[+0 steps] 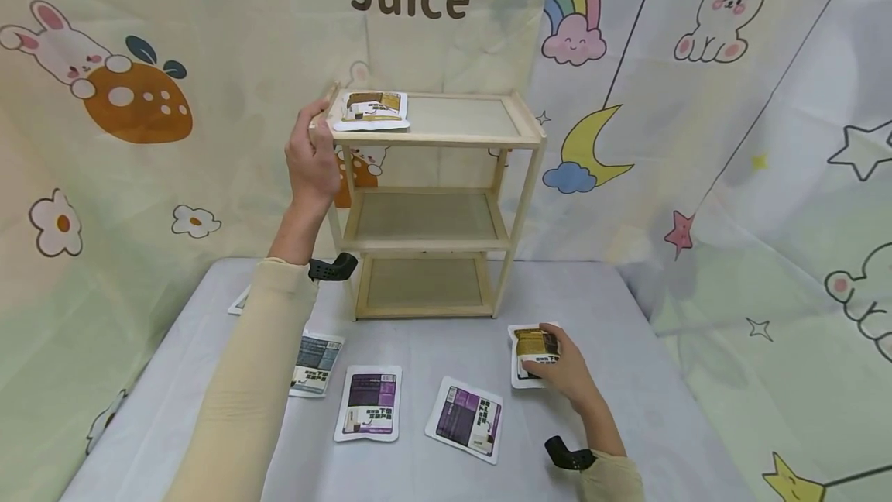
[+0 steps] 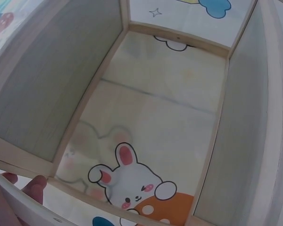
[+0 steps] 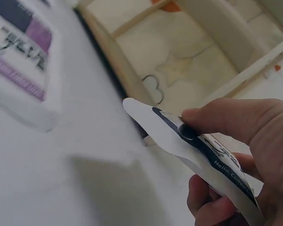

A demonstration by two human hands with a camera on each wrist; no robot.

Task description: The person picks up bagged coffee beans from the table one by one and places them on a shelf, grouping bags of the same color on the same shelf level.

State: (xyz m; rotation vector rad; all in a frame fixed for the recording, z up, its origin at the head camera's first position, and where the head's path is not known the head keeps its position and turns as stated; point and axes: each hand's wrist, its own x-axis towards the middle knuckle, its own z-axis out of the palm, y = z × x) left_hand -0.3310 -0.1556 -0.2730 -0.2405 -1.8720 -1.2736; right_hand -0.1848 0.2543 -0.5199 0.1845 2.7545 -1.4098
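Note:
At the upper left corner of a three-tier wooden shelf rack point(image 1: 425, 246), my left hand point(image 1: 313, 157) grips the frame. In the left wrist view its fingertips point(image 2: 35, 188) show around the rack's edge. A pouch with a gold-brown label point(image 1: 372, 108) lies on the top shelf, close to that hand. My right hand point(image 1: 567, 370) pinches another gold-brown pouch point(image 1: 523, 359) between thumb and fingers at the right of the table. Seen from the right wrist, this pouch point(image 3: 193, 155) is tilted above the white surface, which carries a shadow below it.
Two purple-labelled pouches point(image 1: 369, 403) point(image 1: 467, 419) lie on the white table point(image 1: 418, 479) in front of the rack. Left of them lies a blue-grey pouch point(image 1: 317, 362), partly behind my left sleeve. Another pouch point(image 1: 240, 300) peeks out farther left. A printed curtain point(image 1: 244, 84) hangs behind the rack.

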